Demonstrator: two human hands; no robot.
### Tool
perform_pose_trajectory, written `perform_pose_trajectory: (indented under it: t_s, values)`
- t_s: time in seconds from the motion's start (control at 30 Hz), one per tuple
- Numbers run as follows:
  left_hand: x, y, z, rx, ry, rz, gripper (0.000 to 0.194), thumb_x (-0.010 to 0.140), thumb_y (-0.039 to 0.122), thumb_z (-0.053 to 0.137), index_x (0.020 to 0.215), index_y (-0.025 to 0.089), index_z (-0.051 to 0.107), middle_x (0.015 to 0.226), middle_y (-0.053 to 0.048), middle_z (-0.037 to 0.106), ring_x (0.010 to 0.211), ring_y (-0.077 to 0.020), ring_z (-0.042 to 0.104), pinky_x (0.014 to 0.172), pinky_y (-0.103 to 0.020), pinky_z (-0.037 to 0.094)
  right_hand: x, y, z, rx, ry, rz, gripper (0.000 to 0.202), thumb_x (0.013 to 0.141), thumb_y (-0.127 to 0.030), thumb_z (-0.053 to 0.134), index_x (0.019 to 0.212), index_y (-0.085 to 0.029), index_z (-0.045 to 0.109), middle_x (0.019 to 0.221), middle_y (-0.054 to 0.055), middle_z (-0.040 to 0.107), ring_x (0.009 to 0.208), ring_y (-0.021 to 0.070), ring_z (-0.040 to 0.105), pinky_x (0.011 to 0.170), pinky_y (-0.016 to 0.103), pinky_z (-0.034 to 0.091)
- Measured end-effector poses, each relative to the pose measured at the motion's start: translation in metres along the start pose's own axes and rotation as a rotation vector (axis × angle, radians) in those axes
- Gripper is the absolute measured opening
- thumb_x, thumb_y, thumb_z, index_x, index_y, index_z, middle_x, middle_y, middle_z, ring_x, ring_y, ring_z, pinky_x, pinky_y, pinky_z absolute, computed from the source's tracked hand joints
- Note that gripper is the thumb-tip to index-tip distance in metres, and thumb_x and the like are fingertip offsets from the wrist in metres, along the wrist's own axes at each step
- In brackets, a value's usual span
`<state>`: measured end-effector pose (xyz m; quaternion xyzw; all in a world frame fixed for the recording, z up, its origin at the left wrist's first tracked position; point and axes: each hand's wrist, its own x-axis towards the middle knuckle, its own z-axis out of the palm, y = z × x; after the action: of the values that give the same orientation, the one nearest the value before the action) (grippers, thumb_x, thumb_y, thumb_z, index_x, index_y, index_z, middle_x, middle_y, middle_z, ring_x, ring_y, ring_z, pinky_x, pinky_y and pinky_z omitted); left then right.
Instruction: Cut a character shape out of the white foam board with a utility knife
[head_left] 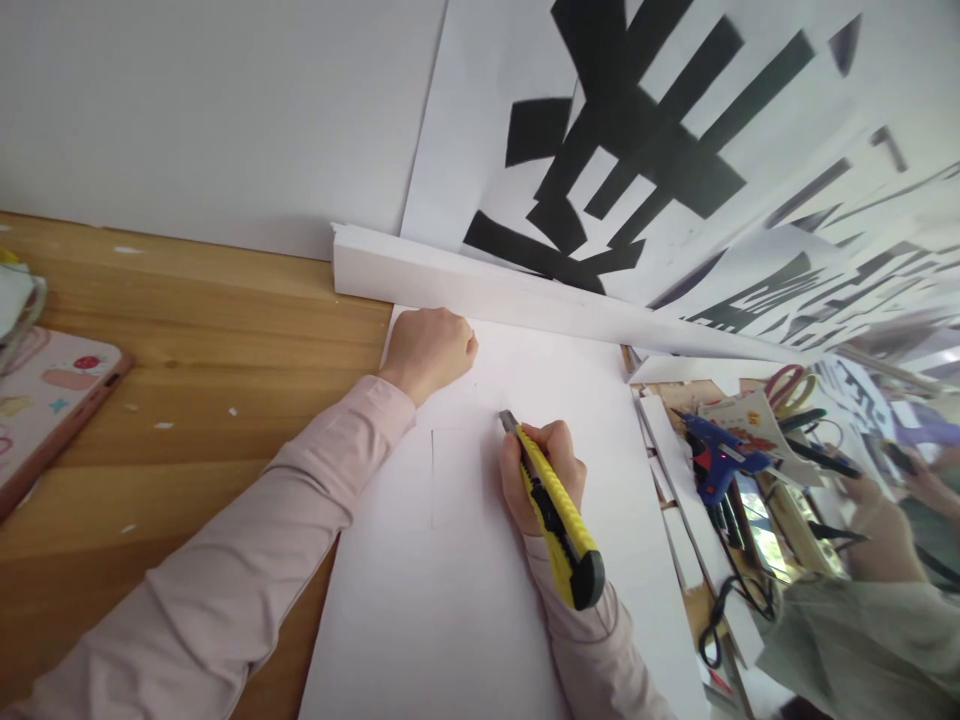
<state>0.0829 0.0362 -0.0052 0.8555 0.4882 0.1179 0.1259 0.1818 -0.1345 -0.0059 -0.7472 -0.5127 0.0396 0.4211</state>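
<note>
My right hand [551,465] grips a yellow and black utility knife [559,500], its short blade pointing up and away over a white board [450,620]. Whether the blade tip touches the board I cannot tell. Toward the board's far left corner rests my left hand [431,352], closed in a fist with the fingers curled under and nothing showing in it. Between the two hands and slightly nearer to me, a thin dark line and faint pencil marks run on the white surface.
A long white strip [465,280] borders the board's far side, below large sheets with black characters [637,130]. To the right lie a blue glue gun [720,455], scissors [787,390] and white offcuts; a co-worker's hand [877,520] is beside them. A phone [56,400] lies at left.
</note>
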Motion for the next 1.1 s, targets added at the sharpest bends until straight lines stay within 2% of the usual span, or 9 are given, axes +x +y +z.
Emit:
perform_pose_trajectory:
  t_s: [0.3, 0.67, 0.93, 1.03, 1.1]
  values:
    - [0.000, -0.001, 0.001, 0.003, 0.014, 0.017, 0.046, 0.093, 0.031, 0.036, 0.091, 0.013, 0.078, 0.086, -0.018, 0.074, 0.084, -0.0305, 0.070, 0.066, -0.038, 0.043, -0.005, 0.004, -0.005, 0.008, -0.038, -0.040, 0.015, 0.086, -0.028, 0.061, 0.080, -0.024, 0.047, 0.054, -0.009, 0.049, 0.040, 0.0071, 0.039, 0.042, 0.019, 0.033]
    - [0.000, 0.000, 0.001, 0.015, 0.005, 0.008, 0.045, 0.092, 0.030, 0.037, 0.090, 0.011, 0.078, 0.086, -0.018, 0.074, 0.087, -0.0329, 0.070, 0.068, -0.038, 0.046, -0.017, -0.003, -0.006, 0.019, 0.021, 0.019, 0.016, 0.088, -0.030, 0.061, 0.080, -0.023, 0.049, 0.053, -0.010, 0.044, 0.042, 0.0066, 0.036, 0.044, 0.020, 0.032]
    - [-0.001, 0.000, 0.000, 0.040, 0.010, 0.009, 0.044, 0.092, 0.030, 0.038, 0.088, 0.012, 0.079, 0.083, -0.017, 0.074, 0.085, -0.0337, 0.071, 0.064, -0.037, 0.044, -0.027, -0.006, -0.009, 0.051, 0.041, 0.063, 0.019, 0.088, -0.031, 0.061, 0.077, -0.023, 0.048, 0.053, -0.010, 0.042, 0.042, 0.0062, 0.034, 0.044, 0.020, 0.030]
    - [0.000, 0.000, 0.001, 0.041, 0.019, 0.007, 0.044, 0.092, 0.030, 0.038, 0.088, 0.012, 0.079, 0.082, -0.017, 0.074, 0.085, -0.0335, 0.071, 0.064, -0.037, 0.043, -0.031, -0.007, -0.010, 0.029, 0.058, 0.104, 0.018, 0.087, -0.033, 0.062, 0.079, -0.022, 0.051, 0.053, -0.009, 0.047, 0.042, 0.0068, 0.038, 0.045, 0.021, 0.033]
    - [0.000, 0.000, 0.002, 0.038, 0.021, 0.004, 0.044, 0.092, 0.031, 0.038, 0.087, 0.013, 0.078, 0.083, -0.017, 0.074, 0.084, -0.0328, 0.071, 0.064, -0.037, 0.044, -0.031, -0.005, -0.011, 0.023, 0.126, 0.139, 0.017, 0.087, -0.034, 0.063, 0.081, -0.021, 0.054, 0.055, -0.007, 0.052, 0.043, 0.0078, 0.044, 0.046, 0.021, 0.036]
